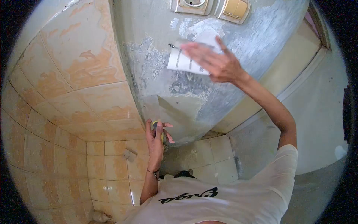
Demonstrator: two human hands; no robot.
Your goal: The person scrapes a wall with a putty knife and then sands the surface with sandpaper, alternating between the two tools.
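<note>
My right hand [220,65] lies flat with fingers stretched out over a white sheet of paper [180,61] with dark printed marks. The paper is against the patchy grey wall [186,87], below the switches, and the hand covers part of it; the fingertips are blurred. Lower down, my left hand [156,138] grips the black-and-yellow handle of a putty knife [151,107]. Its wide, pale blade points up beside the wall's left edge, and a couple of fingers stick out to the right.
A socket [192,4] and a double switch [233,9] sit at the top of the wall. Tiled walls [82,67] run along the left, with a floor drain [129,155] below. A door [287,61] stands at the right.
</note>
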